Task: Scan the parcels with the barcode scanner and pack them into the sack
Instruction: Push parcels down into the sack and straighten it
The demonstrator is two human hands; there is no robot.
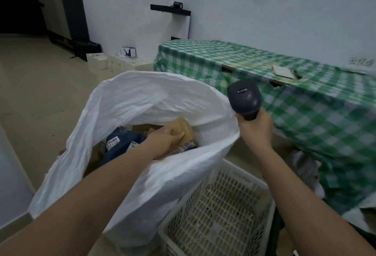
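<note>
As a person is leaning over the open white sack (142, 101), the head view is showing the left hand (165, 140) reaching down inside it, fingers curled over the near edge of a tan cardboard parcel (183, 130) and resting it on the heap already packed. That parcel is lying just beyond the fingertips, toward twelve o'clock from the palm, its long axis appearing to run from about seven o'clock to one o'clock, though the hand is hiding much of it. At nine o'clock from it, a dark blue parcel (124, 141) with a white label is lying among other packages. The right hand (255, 128) is hovering outside the sack at three o'clock, fingers wrapped tightly round the handle of the dark barcode scanner (244, 97), whose head is rising above the fist toward twelve o'clock. The left hand is plainly the nearer to the parcel; the release, by this reading, is depending only on those fingers letting go and drawing back toward six o'clock, clear of the sack's rim. A white slatted crate (215, 204) is sitting beside the sack at five o'clock; whether parcels are remaining in it cannot be told. A table under a green checked cloth (305, 101) is standing at two o'clock.
</note>
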